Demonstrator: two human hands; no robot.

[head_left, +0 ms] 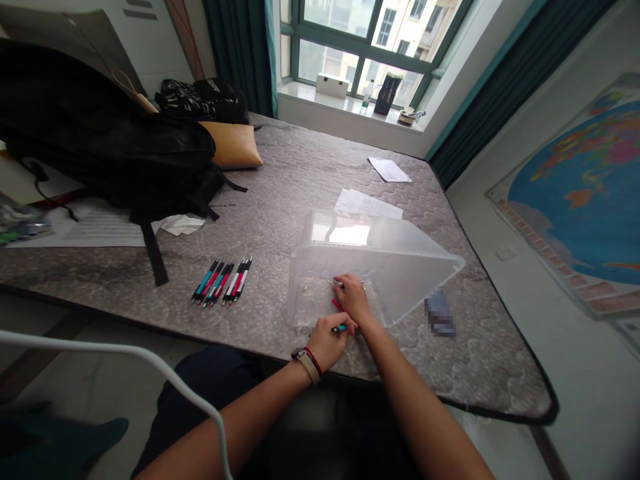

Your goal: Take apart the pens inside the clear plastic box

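pens (339, 305) held by both hands' fingers at bin (400, 267) mouth near mattress edge (280, 350).

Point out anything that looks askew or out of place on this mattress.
The clear plastic bin lies tipped on its side, its opening toward the person, with the right hand reaching inside. The left hand holds a teal pen. The other pens lie in a neat row; papers are scattered.

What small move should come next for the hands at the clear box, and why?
Probably lift the right hand out of the tipped clear box with the red pen it touches. The left hand already holds a teal pen, and more pens lie sorted in a row on the mat.
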